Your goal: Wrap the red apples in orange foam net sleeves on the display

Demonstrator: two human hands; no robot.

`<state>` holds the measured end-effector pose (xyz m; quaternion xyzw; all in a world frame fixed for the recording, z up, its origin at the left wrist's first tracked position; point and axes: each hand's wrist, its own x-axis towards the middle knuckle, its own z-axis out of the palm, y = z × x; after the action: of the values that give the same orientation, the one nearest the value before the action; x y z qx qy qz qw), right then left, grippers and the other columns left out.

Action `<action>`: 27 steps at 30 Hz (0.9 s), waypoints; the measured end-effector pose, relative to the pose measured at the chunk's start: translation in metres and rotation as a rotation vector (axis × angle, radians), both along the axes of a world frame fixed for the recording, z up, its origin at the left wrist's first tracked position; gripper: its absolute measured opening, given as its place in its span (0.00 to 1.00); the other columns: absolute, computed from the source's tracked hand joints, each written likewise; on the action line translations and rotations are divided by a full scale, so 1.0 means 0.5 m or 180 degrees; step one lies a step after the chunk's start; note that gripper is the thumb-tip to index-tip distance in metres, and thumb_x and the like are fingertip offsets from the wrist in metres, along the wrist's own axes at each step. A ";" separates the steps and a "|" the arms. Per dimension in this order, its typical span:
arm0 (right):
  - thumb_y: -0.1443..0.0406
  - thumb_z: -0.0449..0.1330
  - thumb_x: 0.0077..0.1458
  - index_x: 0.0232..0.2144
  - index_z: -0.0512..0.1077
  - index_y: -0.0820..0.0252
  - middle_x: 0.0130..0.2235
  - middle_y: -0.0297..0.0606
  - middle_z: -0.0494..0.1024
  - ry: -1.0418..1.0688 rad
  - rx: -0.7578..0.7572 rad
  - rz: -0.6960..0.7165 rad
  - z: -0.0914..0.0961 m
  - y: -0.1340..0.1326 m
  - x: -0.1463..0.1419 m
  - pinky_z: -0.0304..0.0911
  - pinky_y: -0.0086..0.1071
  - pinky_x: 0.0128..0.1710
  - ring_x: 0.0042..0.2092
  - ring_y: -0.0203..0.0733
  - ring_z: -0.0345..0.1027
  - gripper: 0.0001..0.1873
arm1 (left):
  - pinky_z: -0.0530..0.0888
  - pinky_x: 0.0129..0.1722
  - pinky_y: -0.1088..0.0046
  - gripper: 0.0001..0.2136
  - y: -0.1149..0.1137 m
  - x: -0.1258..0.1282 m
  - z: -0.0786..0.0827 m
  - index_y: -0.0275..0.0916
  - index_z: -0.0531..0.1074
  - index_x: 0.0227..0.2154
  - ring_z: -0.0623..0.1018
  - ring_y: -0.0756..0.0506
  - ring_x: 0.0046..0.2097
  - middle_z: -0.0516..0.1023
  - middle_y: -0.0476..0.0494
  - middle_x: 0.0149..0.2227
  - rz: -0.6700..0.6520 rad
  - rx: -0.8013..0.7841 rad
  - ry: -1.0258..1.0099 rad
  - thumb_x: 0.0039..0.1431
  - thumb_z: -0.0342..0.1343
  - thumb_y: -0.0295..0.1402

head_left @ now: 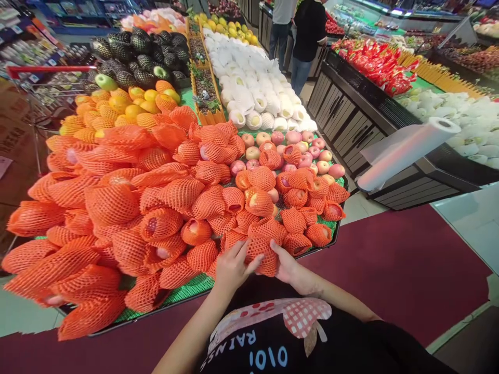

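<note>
My left hand (233,267) and my right hand (286,265) both grip one fruit wrapped in an orange foam net (262,253) at the near edge of the display stand (187,295). The fingers of both hands curl around the net from either side. Around it lie many more net-wrapped fruits (163,208) piled on green matting. Bare pink-red apples (288,150) sit just behind the pile.
Empty orange nets (58,270) heap at the left. Behind are yellow fruit (128,106), dark green fruit (136,57) and white-wrapped fruit (253,93). A plastic bag roll (405,153) hangs on the right stand. Two people (300,36) stand in the aisle. A red trolley (47,72) is at left.
</note>
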<state>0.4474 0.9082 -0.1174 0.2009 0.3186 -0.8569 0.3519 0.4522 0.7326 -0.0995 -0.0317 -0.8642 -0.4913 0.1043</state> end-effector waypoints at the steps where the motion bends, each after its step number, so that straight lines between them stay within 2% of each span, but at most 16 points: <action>1: 0.48 0.76 0.41 0.41 0.76 0.58 0.48 0.46 0.84 -0.0058 0.0037 -0.0007 -0.003 -0.008 -0.003 0.75 0.45 0.50 0.49 0.52 0.79 0.29 | 0.77 0.33 0.68 0.13 -0.003 0.000 -0.001 0.46 0.84 0.36 0.82 0.40 0.33 0.85 0.41 0.36 0.0035 0.0068 0.0142 0.48 0.73 0.44; 3: 0.50 0.76 0.39 0.40 0.77 0.58 0.46 0.44 0.85 -0.0039 0.0178 0.0008 -0.005 -0.014 -0.009 0.76 0.43 0.47 0.48 0.52 0.79 0.28 | 0.75 0.30 0.70 0.06 -0.011 -0.006 -0.001 0.47 0.83 0.30 0.80 0.43 0.29 0.84 0.44 0.30 0.0077 0.0118 0.0451 0.52 0.71 0.40; 4: 0.51 0.77 0.38 0.39 0.77 0.58 0.44 0.43 0.85 0.0020 0.0255 0.0021 -0.003 -0.012 -0.012 0.76 0.43 0.45 0.47 0.52 0.79 0.28 | 0.73 0.28 0.71 0.06 -0.017 -0.012 0.001 0.46 0.81 0.27 0.78 0.44 0.26 0.82 0.46 0.26 0.0083 0.0009 0.0600 0.56 0.69 0.40; 7: 0.52 0.76 0.35 0.40 0.76 0.56 0.41 0.40 0.84 0.0374 0.0411 0.0006 0.012 0.006 -0.025 0.75 0.44 0.43 0.44 0.53 0.79 0.29 | 0.65 0.21 0.71 0.14 -0.050 -0.040 0.012 0.46 0.76 0.21 0.71 0.47 0.20 0.73 0.51 0.18 0.0039 -0.0606 0.0815 0.62 0.63 0.39; 9: 0.53 0.75 0.37 0.43 0.77 0.53 0.43 0.40 0.83 0.0744 0.0588 -0.0090 0.028 0.021 -0.040 0.73 0.47 0.47 0.45 0.53 0.78 0.29 | 0.64 0.22 0.70 0.15 -0.085 -0.066 0.024 0.45 0.75 0.21 0.70 0.47 0.20 0.72 0.51 0.18 0.0142 -0.0833 0.0825 0.64 0.61 0.39; 10: 0.54 0.75 0.39 0.44 0.76 0.51 0.44 0.40 0.82 0.1006 0.0806 -0.0150 0.037 0.028 -0.050 0.72 0.47 0.50 0.46 0.53 0.77 0.28 | 0.65 0.23 0.70 0.14 -0.105 -0.080 0.030 0.44 0.75 0.23 0.72 0.47 0.21 0.73 0.51 0.20 0.0231 -0.0876 0.0817 0.65 0.61 0.39; 12: 0.57 0.76 0.40 0.46 0.75 0.47 0.47 0.39 0.79 0.1675 0.1543 -0.0287 0.057 0.034 -0.080 0.69 0.49 0.54 0.49 0.54 0.74 0.29 | 0.66 0.26 0.71 0.12 -0.150 -0.113 0.045 0.43 0.76 0.27 0.73 0.47 0.24 0.75 0.50 0.23 0.0484 -0.0929 0.0842 0.66 0.59 0.38; 15: 0.59 0.78 0.41 0.49 0.71 0.45 0.50 0.40 0.76 0.2704 0.2665 -0.0424 0.089 0.015 -0.145 0.65 0.51 0.59 0.53 0.56 0.71 0.32 | 0.67 0.29 0.70 0.10 -0.220 -0.168 0.069 0.41 0.78 0.33 0.74 0.46 0.27 0.77 0.48 0.27 0.0979 -0.1018 0.0874 0.66 0.57 0.40; 17: 0.57 0.78 0.43 0.51 0.68 0.46 0.52 0.41 0.75 0.3229 0.3061 -0.0436 0.114 -0.022 -0.203 0.65 0.53 0.60 0.54 0.57 0.71 0.35 | 0.71 0.34 0.66 0.12 -0.262 -0.203 0.085 0.39 0.78 0.37 0.77 0.43 0.33 0.79 0.43 0.32 0.1363 -0.1129 0.0902 0.67 0.56 0.42; 19: 0.55 0.77 0.44 0.53 0.67 0.48 0.54 0.42 0.74 0.3720 0.3317 -0.0471 0.142 -0.077 -0.270 0.64 0.52 0.62 0.57 0.57 0.70 0.36 | 0.75 0.44 0.58 0.14 -0.297 -0.231 0.097 0.37 0.78 0.41 0.79 0.37 0.43 0.80 0.36 0.40 0.1739 -0.1262 0.0972 0.66 0.55 0.43; 22: 0.58 0.74 0.48 0.54 0.64 0.52 0.57 0.44 0.73 0.4253 0.3566 -0.0607 0.183 -0.184 -0.377 0.63 0.50 0.65 0.60 0.54 0.67 0.34 | 0.68 0.59 0.41 0.16 -0.338 -0.251 0.099 0.37 0.78 0.44 0.75 0.28 0.56 0.76 0.28 0.51 0.2232 -0.1368 0.0971 0.64 0.58 0.45; 25: 0.59 0.72 0.53 0.57 0.61 0.55 0.59 0.45 0.72 0.4406 0.3830 -0.0447 0.208 -0.301 -0.481 0.64 0.46 0.65 0.61 0.51 0.66 0.35 | 0.61 0.63 0.32 0.17 -0.371 -0.247 0.081 0.37 0.76 0.46 0.67 0.22 0.63 0.70 0.25 0.59 0.2557 -0.1343 0.0741 0.62 0.62 0.45; 27: 0.59 0.70 0.56 0.60 0.60 0.57 0.62 0.47 0.70 0.4443 0.4063 -0.0227 0.211 -0.371 -0.541 0.66 0.47 0.64 0.62 0.52 0.65 0.35 | 0.59 0.63 0.30 0.20 -0.394 -0.237 0.066 0.37 0.74 0.50 0.63 0.20 0.66 0.66 0.24 0.62 0.2602 -0.1339 0.0615 0.61 0.63 0.45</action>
<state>0.1771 0.7225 -0.0118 -0.1929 0.8595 -0.4576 -0.1209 0.3335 0.5358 -0.0667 0.2452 -0.8729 -0.2189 0.3605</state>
